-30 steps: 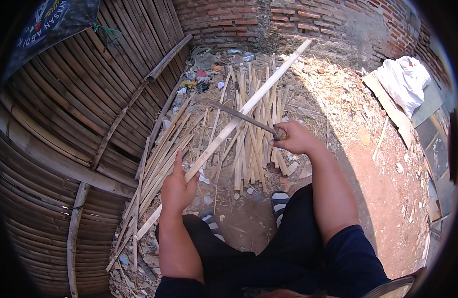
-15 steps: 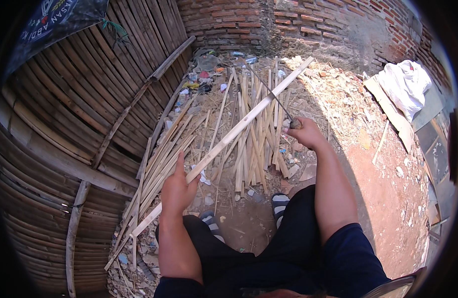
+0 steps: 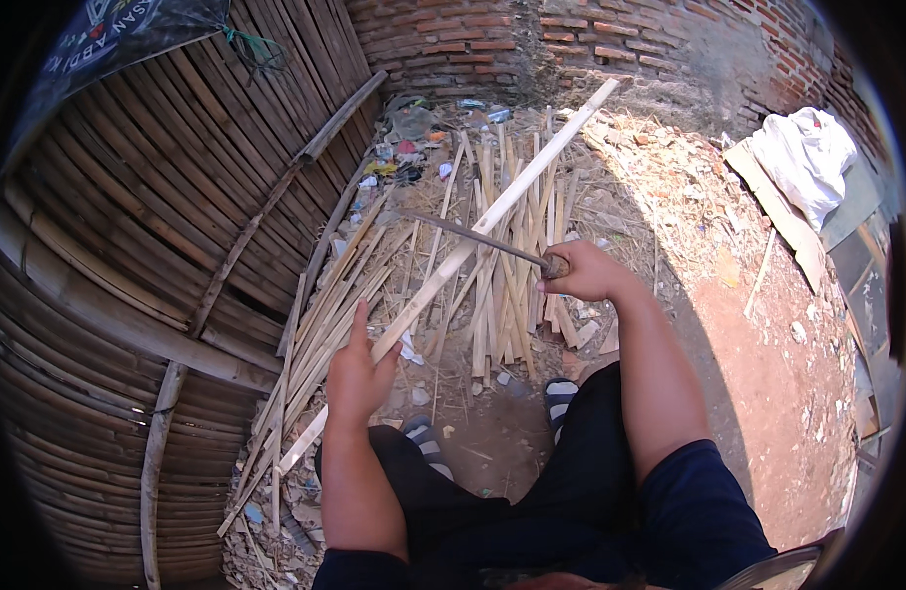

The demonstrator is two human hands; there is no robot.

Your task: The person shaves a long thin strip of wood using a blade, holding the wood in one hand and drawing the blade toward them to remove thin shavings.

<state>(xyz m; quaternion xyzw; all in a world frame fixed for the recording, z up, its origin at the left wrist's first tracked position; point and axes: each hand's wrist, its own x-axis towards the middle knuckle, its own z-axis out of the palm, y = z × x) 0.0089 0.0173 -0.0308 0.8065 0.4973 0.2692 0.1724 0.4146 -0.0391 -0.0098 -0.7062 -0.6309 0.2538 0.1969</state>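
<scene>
A long pale wooden or bamboo strip (image 3: 535, 167) slants from the lower left up to the far right. My left hand (image 3: 355, 385) grips its lower part, index finger stretched out along it. In my right hand (image 3: 588, 270) is the handle of a long, narrow, dark-bladed knife (image 3: 515, 250). The blade points left and crosses over the middle of the strip; whether it touches the wood I cannot tell. Beneath, a pile of cut strips (image 3: 494, 315) lies on the ground just beyond my feet.
More strips (image 3: 325, 329) lie along the slatted bamboo wall (image 3: 109, 226) on my left. A brick wall (image 3: 443, 44) closes the far side. Litter and rubble cover the ground there. At right, a white sack (image 3: 805, 162) rests on a brown board (image 3: 775, 211).
My right hand has moved slightly left and down, swinging the knife from pointing up and away to pointing left across the strip. The left hand keeps its grip; the strip's far end has risen slightly in view.
</scene>
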